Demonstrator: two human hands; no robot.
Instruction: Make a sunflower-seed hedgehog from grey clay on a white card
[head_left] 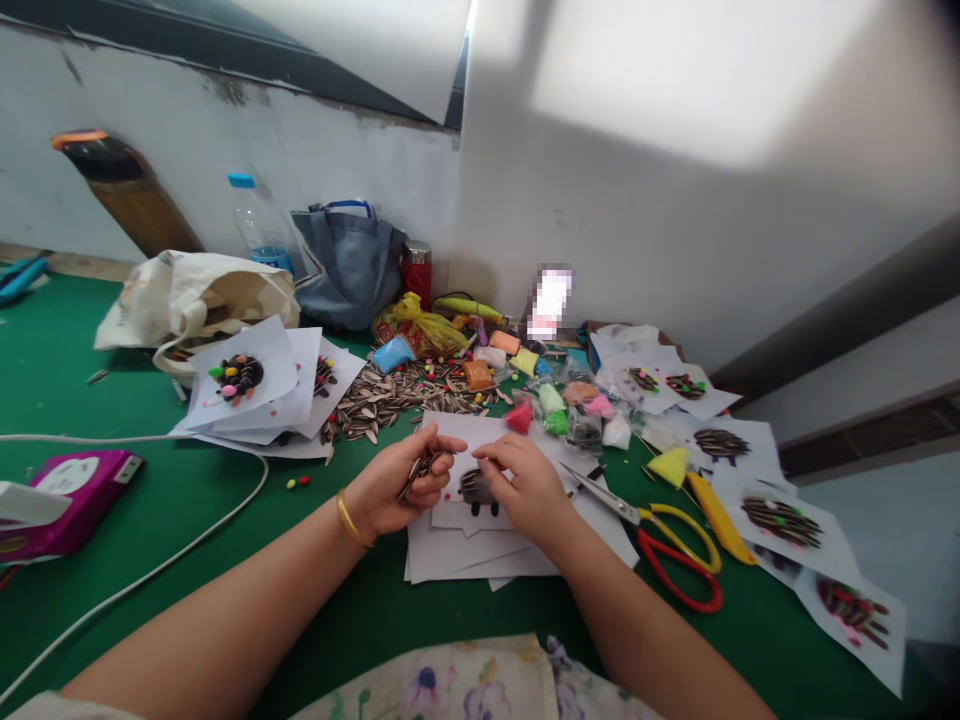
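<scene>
My left hand (415,480), with a gold bangle at the wrist, is curled around several striped sunflower seeds (420,475). Beside it, my right hand (523,482) bends over a small grey clay figure (474,487) with black feet, which lies on white paper (450,516). The right thumb and fingers come together just above the figure; whatever they pinch is too small to make out. A few seeds stick out of the figure's top, and the right hand covers part of its side. Beyond both hands spreads a heap of loose sunflower seeds (375,400).
Scissors (637,515) lie open right of the papers, beside a yellow cutter (721,520). Bagged coloured clay (553,398) sits behind. Finished seed pictures (784,522) line the right edge; more papers (292,400) are stacked left. A white cable (187,552) crosses the green table.
</scene>
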